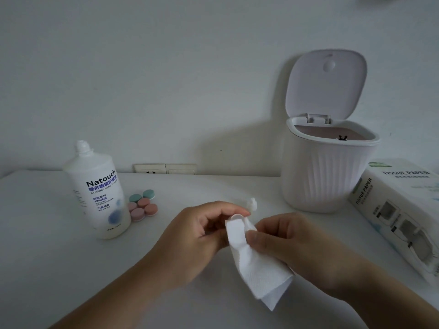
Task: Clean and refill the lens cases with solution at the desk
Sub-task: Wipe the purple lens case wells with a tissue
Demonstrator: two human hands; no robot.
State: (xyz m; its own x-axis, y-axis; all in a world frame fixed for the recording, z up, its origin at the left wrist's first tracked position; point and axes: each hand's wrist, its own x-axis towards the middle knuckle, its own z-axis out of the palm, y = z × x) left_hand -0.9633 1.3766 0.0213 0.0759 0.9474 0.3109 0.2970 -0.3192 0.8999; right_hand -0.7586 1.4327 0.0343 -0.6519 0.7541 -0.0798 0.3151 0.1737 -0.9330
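Above the desk's middle, my left hand [197, 231] pinches a small white lens case [236, 217] whose rim shows between my fingertips. My right hand [285, 236] holds a folded white tissue [259, 269] and presses it against the case; the tissue hangs down below both hands. A white bottle of contact lens solution [99, 193] stands uncapped at the left. Several green and pink lens case caps [142, 205] lie beside it. A small white bottle cap [252, 203] stands just behind my hands.
A white ribbed desktop bin [323, 176] with its lid up stands at the back right. A tissue paper box [401, 210] lies at the right edge. A wall socket [165, 169] sits behind the white desk [47, 233].
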